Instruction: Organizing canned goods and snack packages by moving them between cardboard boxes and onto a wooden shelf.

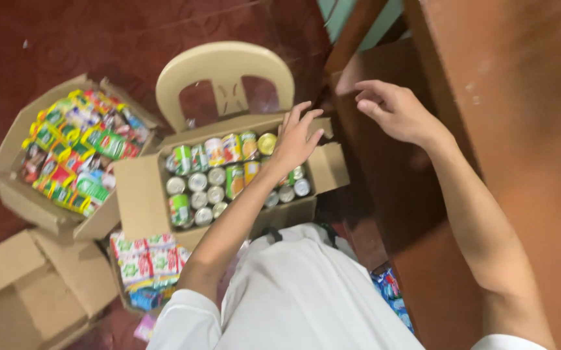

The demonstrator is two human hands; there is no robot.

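**Cardboard box of tins under the left hand**

Cardboard is forming the open box of tins [144, 194], which is sitting on the seat of a cream plastic chair [225, 68] over a dark red floor [99, 39]. The left hand [295, 139] is hovering over the right end of this box with fingers spread and slightly curled; it is holding nothing, though whether the palm is touching the tins [212, 178] beneath it cannot be told from this angle. The tins are standing upright in rows, some showing silver lids, others lying with coloured labels facing up. The right hand [394, 110] is reaching out beside a brown wooden cabinet [520, 162], fingers loosely bent and empty, well apart from the box. To the left, a second carton [8, 188] is holding bright green, red and yellow sachets [79, 152]. Below it, more packets [147, 262] are lying in a third box, and an empty flattened carton [27, 285] is resting near the lower left corner.
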